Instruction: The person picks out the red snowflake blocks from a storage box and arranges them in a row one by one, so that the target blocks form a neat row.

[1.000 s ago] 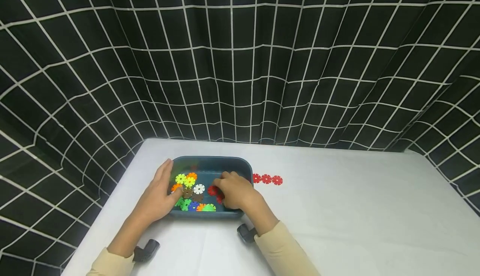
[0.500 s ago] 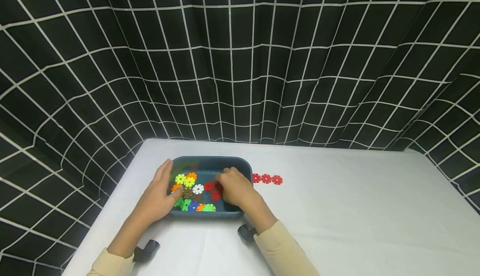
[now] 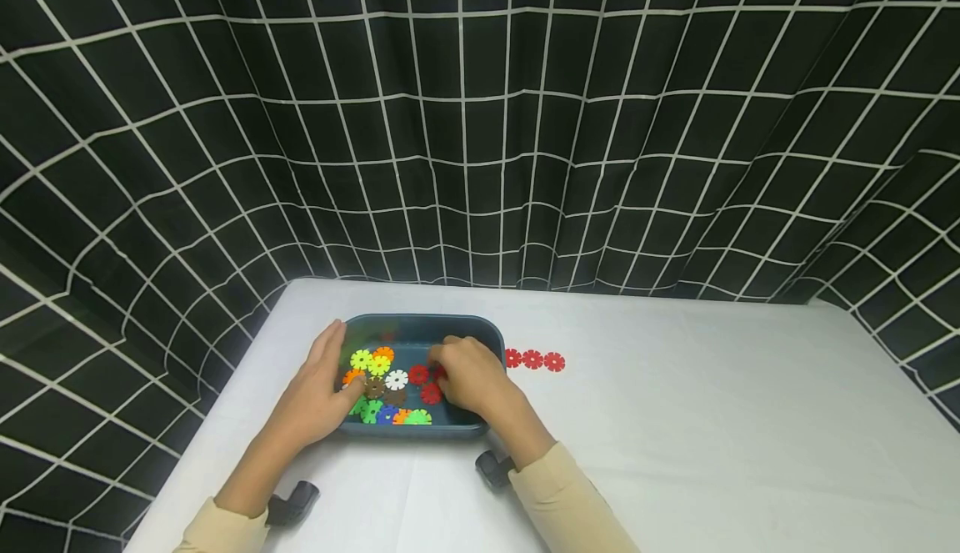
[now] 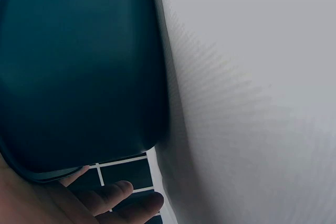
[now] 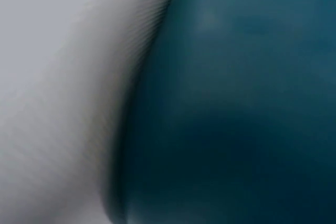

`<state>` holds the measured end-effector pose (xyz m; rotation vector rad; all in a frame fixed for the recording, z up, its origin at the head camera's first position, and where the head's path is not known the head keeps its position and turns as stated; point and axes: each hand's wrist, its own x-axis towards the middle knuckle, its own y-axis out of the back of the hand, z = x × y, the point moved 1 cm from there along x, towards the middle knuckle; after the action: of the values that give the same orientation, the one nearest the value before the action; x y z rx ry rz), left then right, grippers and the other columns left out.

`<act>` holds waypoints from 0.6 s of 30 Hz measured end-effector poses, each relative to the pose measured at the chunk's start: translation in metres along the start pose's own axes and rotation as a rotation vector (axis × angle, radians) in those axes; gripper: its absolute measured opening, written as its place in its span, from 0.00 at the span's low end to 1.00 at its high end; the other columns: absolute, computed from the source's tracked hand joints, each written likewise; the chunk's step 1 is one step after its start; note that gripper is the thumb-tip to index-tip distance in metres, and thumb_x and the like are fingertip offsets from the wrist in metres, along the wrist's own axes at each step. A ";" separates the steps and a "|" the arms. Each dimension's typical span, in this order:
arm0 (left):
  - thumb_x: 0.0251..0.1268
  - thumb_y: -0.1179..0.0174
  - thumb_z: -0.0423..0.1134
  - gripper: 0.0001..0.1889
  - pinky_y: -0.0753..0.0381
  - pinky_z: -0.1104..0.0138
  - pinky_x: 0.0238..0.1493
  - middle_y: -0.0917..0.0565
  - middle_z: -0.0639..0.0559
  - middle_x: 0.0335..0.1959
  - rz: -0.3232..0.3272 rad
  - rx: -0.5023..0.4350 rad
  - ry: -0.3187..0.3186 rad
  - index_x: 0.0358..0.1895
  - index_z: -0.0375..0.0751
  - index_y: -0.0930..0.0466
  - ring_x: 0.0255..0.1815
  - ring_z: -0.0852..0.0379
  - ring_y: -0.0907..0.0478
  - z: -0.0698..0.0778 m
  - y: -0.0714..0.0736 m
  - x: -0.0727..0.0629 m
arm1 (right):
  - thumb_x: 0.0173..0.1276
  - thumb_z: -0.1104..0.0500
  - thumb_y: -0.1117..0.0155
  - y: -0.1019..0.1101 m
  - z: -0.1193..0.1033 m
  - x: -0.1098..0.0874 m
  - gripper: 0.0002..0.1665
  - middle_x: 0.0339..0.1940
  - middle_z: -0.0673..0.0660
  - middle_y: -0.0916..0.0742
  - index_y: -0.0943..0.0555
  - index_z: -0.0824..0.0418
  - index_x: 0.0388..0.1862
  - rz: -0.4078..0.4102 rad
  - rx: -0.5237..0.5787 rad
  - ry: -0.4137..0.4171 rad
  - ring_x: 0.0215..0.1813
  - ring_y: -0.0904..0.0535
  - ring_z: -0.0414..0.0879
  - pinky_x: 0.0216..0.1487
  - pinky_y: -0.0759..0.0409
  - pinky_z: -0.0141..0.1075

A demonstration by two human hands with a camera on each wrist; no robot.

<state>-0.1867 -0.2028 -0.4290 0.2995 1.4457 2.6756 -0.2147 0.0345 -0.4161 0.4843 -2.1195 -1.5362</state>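
In the head view, a dark teal plastic bin (image 3: 420,431) holds notched plastic interlocking discs in several colours. My left hand (image 3: 315,399) holds the bin's left side, thumb over the rim and fingers along the outside; in the left wrist view its fingers (image 4: 118,198) extend past the bin wall (image 4: 84,77). My right hand (image 3: 468,376) reaches inside at the right, curled fingertips pinching a red interlocking disc (image 3: 439,373), mostly hidden. Two more red discs, one upper (image 3: 418,374) and one lower (image 3: 431,393), lie beside the fingertips. The right wrist view shows only the blurred bin wall (image 5: 226,93).
Three red discs (image 3: 533,359) lie in a row on the white tablecloth (image 3: 675,419), just right of the bin. Yellow, orange, white (image 3: 397,379), brown, green and blue discs lie in the bin's left half. A dark gridded curtain (image 3: 480,136) stands behind the table.
My right hand has shifted slightly within the bin, and the red discs by its fingertips have spread and show more. The left hand and the row outside have stayed put.
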 end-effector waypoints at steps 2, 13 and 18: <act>0.66 0.42 0.40 0.43 0.41 0.32 0.65 0.52 0.37 0.80 -0.001 -0.002 -0.001 0.79 0.31 0.54 0.76 0.31 0.46 0.000 0.000 0.000 | 0.59 0.63 0.25 0.001 0.000 0.000 0.14 0.35 0.52 0.15 0.12 0.58 0.46 0.000 0.009 0.001 0.35 0.20 0.46 0.43 0.18 0.36; 0.65 0.41 0.40 0.44 0.40 0.33 0.66 0.52 0.37 0.80 0.006 -0.007 -0.010 0.79 0.31 0.54 0.76 0.31 0.46 -0.001 -0.001 0.001 | 0.61 0.64 0.26 0.012 0.007 0.000 0.18 0.37 0.54 0.15 0.15 0.63 0.50 -0.012 0.233 -0.038 0.34 0.24 0.44 0.35 0.21 0.31; 0.65 0.42 0.39 0.44 0.41 0.34 0.66 0.52 0.37 0.80 0.005 -0.006 -0.009 0.79 0.31 0.54 0.76 0.31 0.46 -0.001 -0.001 0.001 | 0.60 0.66 0.25 0.016 0.013 -0.001 0.19 0.42 0.56 0.14 0.15 0.63 0.51 -0.022 0.302 -0.051 0.39 0.21 0.47 0.40 0.18 0.31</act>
<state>-0.1877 -0.2027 -0.4305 0.3145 1.4365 2.6779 -0.2216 0.0499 -0.4041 0.5776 -2.4063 -1.2559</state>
